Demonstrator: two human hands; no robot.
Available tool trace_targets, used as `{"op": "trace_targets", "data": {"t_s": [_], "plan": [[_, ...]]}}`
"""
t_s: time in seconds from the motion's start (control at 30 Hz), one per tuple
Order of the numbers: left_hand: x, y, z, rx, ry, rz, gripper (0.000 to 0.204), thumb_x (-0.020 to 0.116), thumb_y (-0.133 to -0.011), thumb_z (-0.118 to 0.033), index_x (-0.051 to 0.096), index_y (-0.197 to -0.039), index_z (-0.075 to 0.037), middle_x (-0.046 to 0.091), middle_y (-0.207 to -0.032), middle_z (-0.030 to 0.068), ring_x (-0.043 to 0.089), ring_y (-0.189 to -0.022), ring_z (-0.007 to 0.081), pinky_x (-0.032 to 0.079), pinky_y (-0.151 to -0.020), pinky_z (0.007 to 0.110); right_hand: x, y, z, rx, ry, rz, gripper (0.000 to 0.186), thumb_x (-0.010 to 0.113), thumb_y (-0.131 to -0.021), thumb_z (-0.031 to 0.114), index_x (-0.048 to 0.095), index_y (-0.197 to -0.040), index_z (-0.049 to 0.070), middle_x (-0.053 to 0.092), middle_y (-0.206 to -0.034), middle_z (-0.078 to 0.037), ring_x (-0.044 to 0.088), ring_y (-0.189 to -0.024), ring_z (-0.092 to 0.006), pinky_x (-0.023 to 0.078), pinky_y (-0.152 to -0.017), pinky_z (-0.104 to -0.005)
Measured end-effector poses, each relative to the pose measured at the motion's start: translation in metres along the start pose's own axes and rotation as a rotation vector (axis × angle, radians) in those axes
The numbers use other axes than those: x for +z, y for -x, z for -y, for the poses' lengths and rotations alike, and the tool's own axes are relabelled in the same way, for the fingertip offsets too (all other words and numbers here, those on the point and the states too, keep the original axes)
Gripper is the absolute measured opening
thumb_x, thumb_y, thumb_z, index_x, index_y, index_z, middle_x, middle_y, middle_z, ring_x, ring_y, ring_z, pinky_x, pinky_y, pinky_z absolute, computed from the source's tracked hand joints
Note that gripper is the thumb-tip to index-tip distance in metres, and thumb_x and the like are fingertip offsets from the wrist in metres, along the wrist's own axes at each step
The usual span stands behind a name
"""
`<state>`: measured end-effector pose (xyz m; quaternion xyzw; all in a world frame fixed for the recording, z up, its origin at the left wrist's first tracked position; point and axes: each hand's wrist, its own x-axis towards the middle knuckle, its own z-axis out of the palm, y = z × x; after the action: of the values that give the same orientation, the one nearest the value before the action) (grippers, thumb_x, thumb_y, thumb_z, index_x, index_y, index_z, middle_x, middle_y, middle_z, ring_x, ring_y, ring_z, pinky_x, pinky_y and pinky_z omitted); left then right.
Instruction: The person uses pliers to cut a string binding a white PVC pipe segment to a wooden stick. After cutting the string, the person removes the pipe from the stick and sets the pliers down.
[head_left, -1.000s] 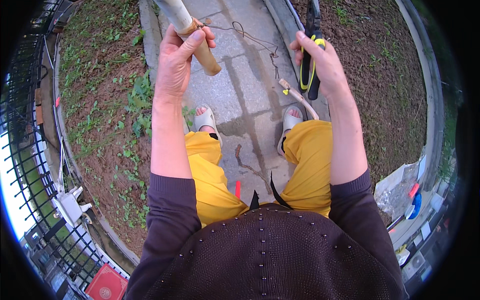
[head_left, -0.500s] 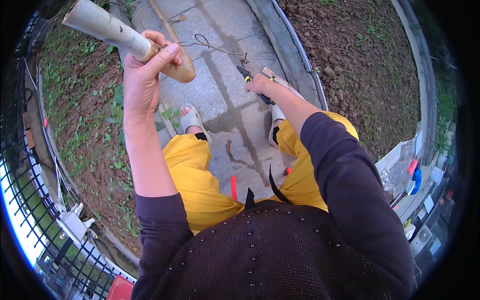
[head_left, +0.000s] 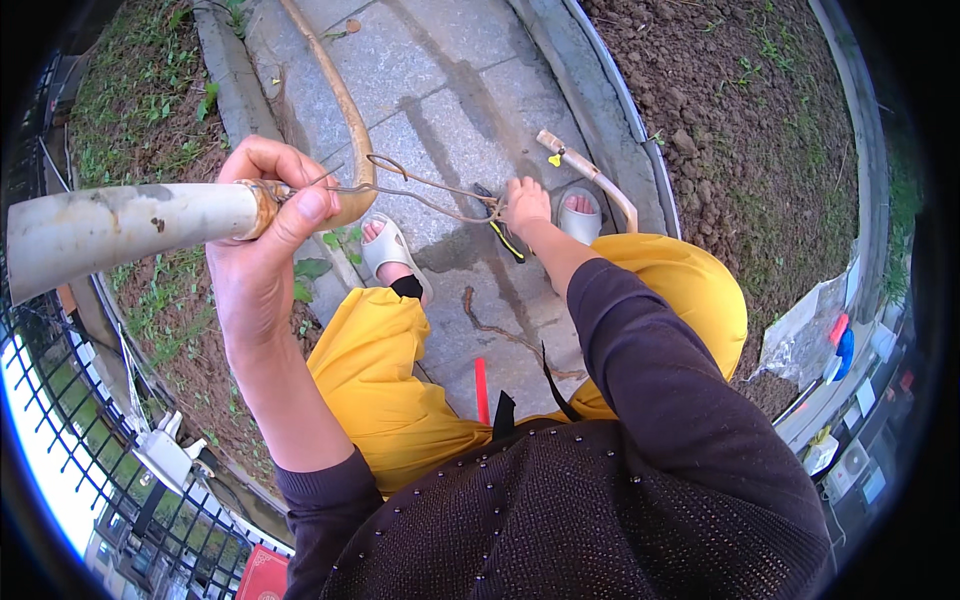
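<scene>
My left hand (head_left: 275, 225) is closed round the joint where a whitish pipe (head_left: 130, 228) meets the curved end of a long tan pole (head_left: 345, 95). Thin rusty wire (head_left: 425, 200) is wound at this joint and stretches from it, with a loop, toward my right hand (head_left: 527, 207). The fingers of my right hand are closed at the wire's far end, partly hidden by the hand itself. Black-and-yellow pliers (head_left: 508, 243) show under the wire beside that hand, apparently on the paving.
A short light stick (head_left: 595, 178) with a yellow tag lies by the right kerb. Below my feet, a twisted brown twig (head_left: 500, 330) and a red strip (head_left: 481, 390) rest on the grey paving (head_left: 390, 60). Soil beds flank the path; a black fence (head_left: 75, 400) stands left.
The pipe has swung lower and leftward in my left hand. My right hand has let go of the pliers and now grips the wire, which is pulled straighter.
</scene>
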<state>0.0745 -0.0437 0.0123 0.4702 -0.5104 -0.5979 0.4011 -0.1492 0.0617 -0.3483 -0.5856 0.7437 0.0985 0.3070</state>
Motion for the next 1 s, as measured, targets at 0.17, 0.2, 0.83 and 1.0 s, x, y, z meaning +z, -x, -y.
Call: {"op": "trace_targets", "data": {"t_s": [0.17,0.2,0.83,1.0], "plan": [[0.001,0.000,-0.001,-0.016,-0.020,-0.014,0.024,0.077,-0.079,-0.009,0.056,-0.090,-0.004,0.059,-0.087,0.0040,0.057,-0.082,0.0107,0.046,-0.079,0.025,-0.040,-0.045,-0.045,0.211,0.259,-0.471,0.024,0.047,-0.092,0.017,0.059,-0.113,0.013,0.058,-0.109,-0.008,0.054,-0.109,-0.0256,0.038,-0.091,-0.0385],[0.002,-0.001,-0.001,-0.017,-0.023,-0.019,0.024,0.078,-0.078,-0.009,0.056,-0.089,-0.004,0.059,-0.087,0.0037,0.056,-0.083,0.0105,0.046,-0.079,0.025,-0.039,-0.053,-0.061,0.312,0.269,-0.312,0.025,0.047,-0.094,0.020,0.060,-0.114,0.014,0.060,-0.112,-0.006,0.055,-0.111,-0.0238,0.037,-0.092,-0.0383],[0.039,-0.011,-0.003,0.009,0.006,0.075,0.028,0.085,-0.074,-0.015,0.058,-0.078,-0.009,0.053,-0.071,-0.0066,0.049,-0.067,0.0039,0.038,-0.059,0.021,-0.214,-0.023,-0.184,0.192,-0.277,0.587,0.035,0.069,-0.089,0.025,0.051,-0.113,0.005,0.067,-0.086,-0.005,0.066,-0.077,-0.0177,0.058,-0.064,-0.0370],[0.065,0.003,0.003,0.071,-0.080,0.132,0.027,0.084,-0.074,-0.013,0.058,-0.079,-0.010,0.054,-0.074,-0.0064,0.050,-0.070,0.0036,0.040,-0.063,0.022,-0.235,0.077,-0.231,-0.027,-0.645,0.001,0.031,0.066,-0.092,0.023,0.050,-0.110,0.004,0.061,-0.079,-0.003,0.059,-0.070,-0.0126,0.051,-0.063,-0.0288]]}}
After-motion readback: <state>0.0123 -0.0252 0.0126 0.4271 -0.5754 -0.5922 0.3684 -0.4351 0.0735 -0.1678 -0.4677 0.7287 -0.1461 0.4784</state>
